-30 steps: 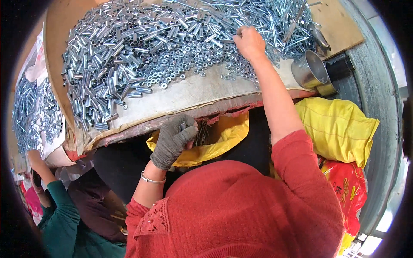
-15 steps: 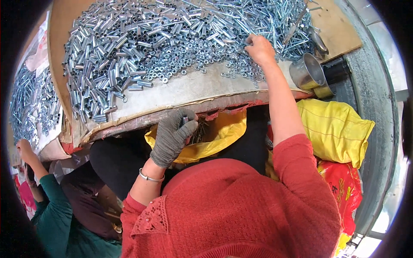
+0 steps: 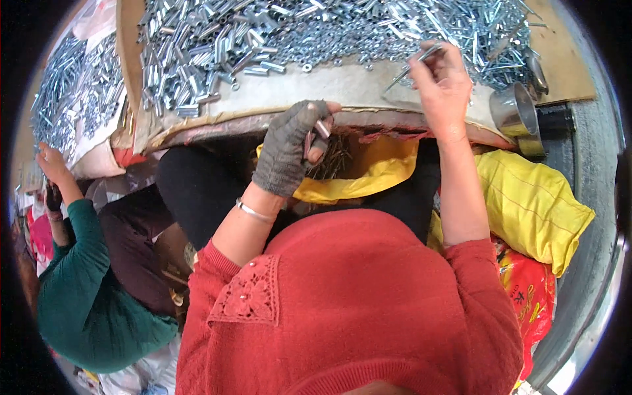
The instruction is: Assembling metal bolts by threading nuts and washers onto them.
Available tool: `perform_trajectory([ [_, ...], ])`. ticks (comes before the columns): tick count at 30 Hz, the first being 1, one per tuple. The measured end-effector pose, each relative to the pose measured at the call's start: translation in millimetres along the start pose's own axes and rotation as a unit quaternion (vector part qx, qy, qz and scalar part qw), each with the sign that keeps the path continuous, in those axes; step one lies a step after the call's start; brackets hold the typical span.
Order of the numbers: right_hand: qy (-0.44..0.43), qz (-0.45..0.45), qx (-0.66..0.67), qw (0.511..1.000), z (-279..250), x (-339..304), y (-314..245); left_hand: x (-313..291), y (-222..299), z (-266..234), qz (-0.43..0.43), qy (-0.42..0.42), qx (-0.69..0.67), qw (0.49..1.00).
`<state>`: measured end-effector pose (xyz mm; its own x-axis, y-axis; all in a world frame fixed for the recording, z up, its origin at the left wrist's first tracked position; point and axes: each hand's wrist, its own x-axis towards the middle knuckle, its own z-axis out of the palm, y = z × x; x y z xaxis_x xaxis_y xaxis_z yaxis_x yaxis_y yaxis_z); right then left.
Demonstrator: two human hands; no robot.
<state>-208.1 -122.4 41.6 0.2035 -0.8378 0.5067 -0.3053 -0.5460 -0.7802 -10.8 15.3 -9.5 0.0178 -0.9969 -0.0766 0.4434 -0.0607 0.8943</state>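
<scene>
My left hand (image 3: 293, 148), in a grey fingerless glove, sits at the near edge of the board and pinches a small metal sleeve (image 3: 322, 128) between thumb and fingers. My bare right hand (image 3: 442, 85) is raised over the board's edge with a long thin bolt (image 3: 415, 64) in its fingertips. Across the cardboard-covered board (image 3: 342, 89) spreads a heap of silvery sleeves, nuts and bolts (image 3: 296, 33). Under the board, in my lap, a yellow bag (image 3: 368, 178) holds dark assembled pieces.
A shiny metal cup (image 3: 515, 108) stands at the board's right corner. Yellow (image 3: 533, 204) and red (image 3: 530, 296) sacks lie on my right. On my left a person in a green sleeve (image 3: 79, 276) works at another pile of metal parts (image 3: 72, 99).
My right hand has drawn back from the heap toward me with a long bolt. The left hand rose from the yellow bag to the board's edge. The view has tilted closer.
</scene>
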Motion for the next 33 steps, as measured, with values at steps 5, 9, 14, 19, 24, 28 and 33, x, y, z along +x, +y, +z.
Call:
perform_trajectory([
  [5, -0.016, 0.089, 0.16, 0.983, 12.1, -27.3, -28.5, 1.5, -9.0, -17.0, -0.07, -0.036, -0.227, 0.971],
  [9, 0.013, 0.06, 0.269, 0.961, 2.2, -38.6, -62.7, 5.3, -14.2, -21.5, -0.105, -0.07, -0.348, 0.929],
  [14, 0.012, 0.067, 0.328, 0.942, 4.9, -53.8, -73.6, 2.7, -6.7, -9.7, -0.104, -0.013, -0.246, 0.964],
  [19, 0.025, 0.026, 0.317, 0.948, 1.3, -48.6, -75.0, -2.5, -1.3, 7.1, 0.044, 0.045, 0.151, 0.987],
  [24, -0.042, 0.023, 0.301, 0.952, 2.1, -52.5, -71.7, -7.4, 4.4, 15.1, 0.138, 0.038, 0.338, 0.93],
  [28, -0.05, 0.043, 0.276, 0.959, 0.5, -54.7, -66.8, -7.2, 2.3, 18.1, 0.137, 0.019, 0.317, 0.938],
  [33, -0.037, 0.114, 0.335, 0.935, 6.0, -62.9, -52.2, -6.3, 15.7, 20.5, 0.114, -0.019, 0.318, 0.941],
])
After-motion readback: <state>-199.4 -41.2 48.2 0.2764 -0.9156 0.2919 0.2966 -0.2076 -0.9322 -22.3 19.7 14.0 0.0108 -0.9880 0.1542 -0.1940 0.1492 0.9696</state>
